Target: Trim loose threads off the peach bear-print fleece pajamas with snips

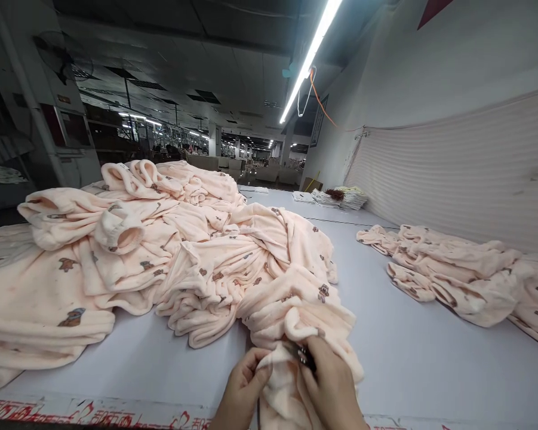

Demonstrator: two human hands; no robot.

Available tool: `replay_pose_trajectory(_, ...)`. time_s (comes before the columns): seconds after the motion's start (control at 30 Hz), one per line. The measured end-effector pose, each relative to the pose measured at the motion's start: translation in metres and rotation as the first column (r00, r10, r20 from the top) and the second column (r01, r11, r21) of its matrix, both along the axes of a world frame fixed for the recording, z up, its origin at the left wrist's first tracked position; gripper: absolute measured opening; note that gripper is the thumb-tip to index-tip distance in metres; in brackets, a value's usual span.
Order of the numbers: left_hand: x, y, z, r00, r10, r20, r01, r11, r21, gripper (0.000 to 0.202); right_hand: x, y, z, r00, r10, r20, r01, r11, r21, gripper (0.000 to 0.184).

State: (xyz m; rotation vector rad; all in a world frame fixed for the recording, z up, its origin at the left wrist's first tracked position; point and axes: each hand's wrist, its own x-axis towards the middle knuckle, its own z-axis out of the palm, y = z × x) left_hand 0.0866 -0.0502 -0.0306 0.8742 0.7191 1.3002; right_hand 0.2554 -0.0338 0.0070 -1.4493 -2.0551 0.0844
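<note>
A soft peach garment with small bear prints [291, 292] lies at the near edge of the table, its lower part hanging toward me. My left hand [246, 382] pinches a fold of this cloth between thumb and fingers. Close beside it, my right hand [326, 379] is closed around small dark thread snips [303, 355], whose tip is at the cloth by my left fingers. The blades are partly hidden by fabric and hand. Left of and beyond my hands rises a large heap of the same peach garments [129, 251].
More peach garments [461, 269] lie on the right side of the white table [385, 370]. Stacks of pale folded cloth [335, 198] stand at its far end. A striped sheet [457, 173] covers the wall on the right. A tube light [311, 57] hangs overhead.
</note>
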Motion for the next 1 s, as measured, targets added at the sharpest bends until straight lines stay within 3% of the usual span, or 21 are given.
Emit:
replay_pose_trajectory(0.07,0.000,0.001,0.005,0.990,-0.102,0.099,0.111,0.990,-0.085,0.027,0.000,0.012,0.010,0.998,-0.056,-0.025,0.055,0.998,-0.030,0.018)
replay_pose_trajectory(0.13,-0.001,0.003,0.010,0.960,-0.133,0.245,0.167,0.978,-0.125,0.025,0.000,0.020,0.019,0.996,-0.083,-0.025,0.081,0.995,-0.050,0.014)
replay_pose_trajectory(0.27,-0.003,0.010,0.016,0.913,-0.149,0.379,0.212,0.969,-0.128,0.025,0.004,0.011,0.024,0.999,-0.003,-0.040,-0.002,0.993,-0.117,0.011)
replay_pose_trajectory(0.4,0.000,0.014,0.015,0.890,-0.173,0.421,0.240,0.965,-0.111,0.027,0.006,-0.006,0.018,0.988,0.156,-0.020,-0.156,0.987,-0.031,0.021)
replay_pose_trajectory(0.5,0.000,0.013,0.016,0.870,-0.196,0.452,0.269,0.958,-0.103,0.027,0.003,-0.009,0.015,0.987,0.141,0.076,-0.146,0.987,0.065,0.018)
replay_pose_trajectory(0.87,-0.003,0.009,0.021,0.835,-0.306,0.457,0.348,0.938,-0.008,0.050,0.002,-0.011,0.018,0.987,0.117,0.112,-0.115,0.993,-0.022,0.016)
replay_pose_trajectory(1.0,-0.001,0.009,0.023,0.833,-0.315,0.455,0.349,0.937,0.010,0.050,0.000,-0.017,0.016,0.979,0.171,0.113,-0.169,0.985,-0.021,0.018)
